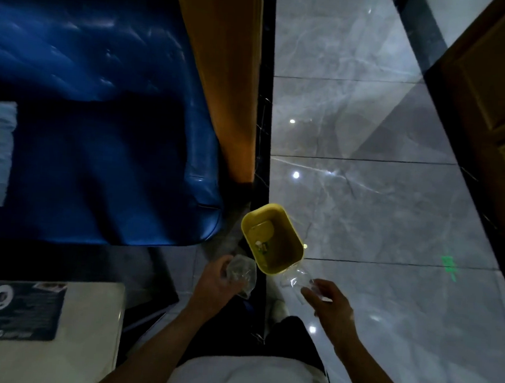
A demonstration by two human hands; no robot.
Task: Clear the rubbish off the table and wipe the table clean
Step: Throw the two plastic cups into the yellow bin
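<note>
Two pieces of clear, crinkled plastic rubbish are being carried toward the small yellow plastic bin with rounded corners, which is standing on the floor just beyond both hands. The left hand is curling its fingers shut around a crumpled wad of transparent plastic film, while the right hand is pinching a flatter sheet of clear plastic wrapper between thumb and fingertips, its free end hanging close to the bin's near rim.

Both pieces are probably very light, soft and springy: they will likely puff open once released and drift rather than drop, so holding them well over the mouth and pushing them down inside looks wiser than tossing. The film is also likely slippery, so a full-hand squeeze suits the wad and a firm pinch near the middle suits the sheet.

Some scraps are already lying at the bottom of the bin. A glossy blue cushioned seat with an orange wooden side panel is sitting to the left, and a white table corner bearing a dark printed card is showing at lower left. The polished grey marble floor is open to the right; nothing is blocking the way to the bin.
</note>
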